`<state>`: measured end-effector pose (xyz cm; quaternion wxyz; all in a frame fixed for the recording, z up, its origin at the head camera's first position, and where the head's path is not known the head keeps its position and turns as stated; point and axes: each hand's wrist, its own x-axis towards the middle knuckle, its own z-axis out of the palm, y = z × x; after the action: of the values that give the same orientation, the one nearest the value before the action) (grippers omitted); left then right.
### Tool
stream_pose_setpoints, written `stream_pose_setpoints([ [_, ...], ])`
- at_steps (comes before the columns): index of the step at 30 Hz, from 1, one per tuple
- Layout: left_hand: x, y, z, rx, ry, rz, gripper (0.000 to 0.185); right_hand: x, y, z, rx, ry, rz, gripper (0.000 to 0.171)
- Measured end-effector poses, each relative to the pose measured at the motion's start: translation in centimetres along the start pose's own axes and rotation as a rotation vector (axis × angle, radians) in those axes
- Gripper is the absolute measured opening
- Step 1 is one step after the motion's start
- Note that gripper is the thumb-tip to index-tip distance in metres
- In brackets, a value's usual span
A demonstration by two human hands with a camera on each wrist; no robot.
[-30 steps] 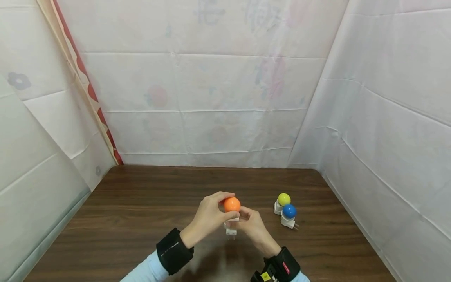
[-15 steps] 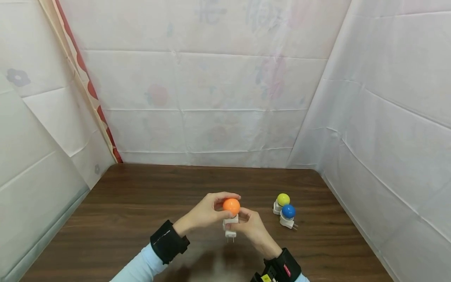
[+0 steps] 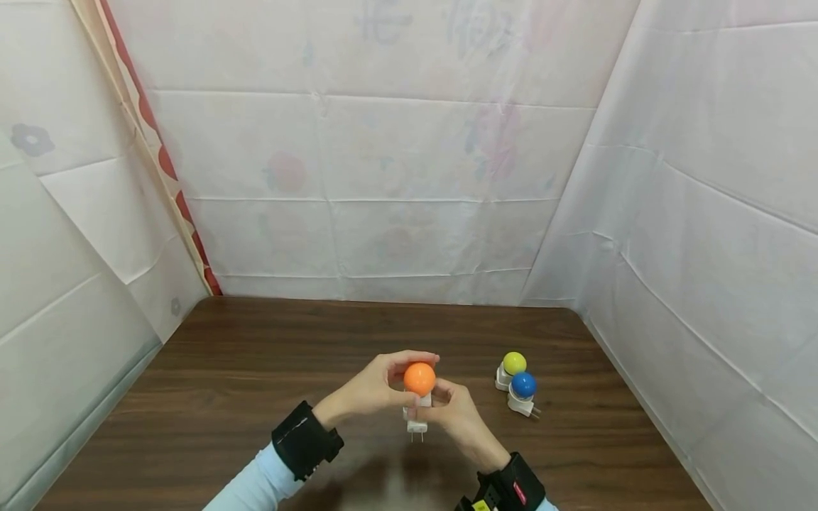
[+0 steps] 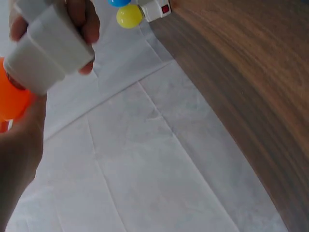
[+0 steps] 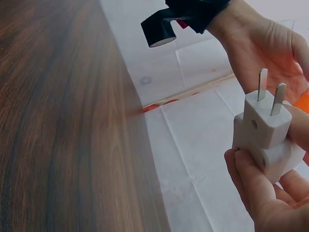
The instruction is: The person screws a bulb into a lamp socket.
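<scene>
Thumb and fingers of my left hand (image 3: pixel 373 389) curl round a round orange light bulb (image 3: pixel 419 379) over the middle of the table. The bulb sits at the top of a white plug-in lamp socket (image 5: pixel 263 130), upright in the head view. My right hand (image 3: pixel 461 420) pinches this socket from the right, thumb in front. Two metal prongs (image 5: pixel 277 99) stick out of its end, pointing down towards the table in the head view. In the left wrist view, the white socket body (image 4: pixel 50 48) shows between the right fingers and the orange bulb.
To the right on the dark wooden table (image 3: pixel 268 348) lie two similar white sockets, one with a yellow bulb (image 3: pixel 514 363) and one with a blue bulb (image 3: pixel 524 385), close together. White sheeting (image 3: pixel 396 234) hangs behind the table and along both sides.
My left hand has shifted its hold, its wrist swinging left and its fingers reaching further over the orange bulb. Bulb and socket have come slightly nearer to me. The right hand keeps its pinch.
</scene>
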<state>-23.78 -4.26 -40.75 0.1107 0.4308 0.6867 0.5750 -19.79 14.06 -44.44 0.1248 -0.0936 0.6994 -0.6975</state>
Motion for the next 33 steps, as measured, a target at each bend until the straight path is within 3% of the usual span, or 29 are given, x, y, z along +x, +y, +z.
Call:
stream_pose_setpoints([
  [4,-0.2,0.0,0.6,0.037,0.084,-0.031,0.06,0.2,0.3,0.0,0.003,0.006,-0.008,0.044],
  [10,-0.5,0.5,2.4,0.184,0.33,-0.09,0.062,0.2,0.7,0.0,-0.006,0.013,-0.027,0.043],
  [15,-0.7,0.5,3.6,0.307,0.472,-0.072,0.06,0.2,0.7,-0.1,-0.009,0.027,-0.02,0.044],
  [19,-0.7,0.3,3.9,0.342,0.531,-0.053,0.054,0.1,0.8,0.0,-0.007,0.036,-0.014,0.044],
  [22,-0.7,0.2,3.8,0.328,0.521,-0.04,0.05,0.1,0.8,0.1,-0.003,0.037,-0.02,0.044],
  [25,-0.8,0.1,3.4,0.288,0.469,-0.023,0.049,0.2,0.9,0.1,0.004,0.035,-0.028,0.044],
  [33,-1.0,0.3,1.7,0.152,0.212,-0.057,0.046,0.1,0.9,0.1,-0.009,0.019,-0.024,0.044],
])
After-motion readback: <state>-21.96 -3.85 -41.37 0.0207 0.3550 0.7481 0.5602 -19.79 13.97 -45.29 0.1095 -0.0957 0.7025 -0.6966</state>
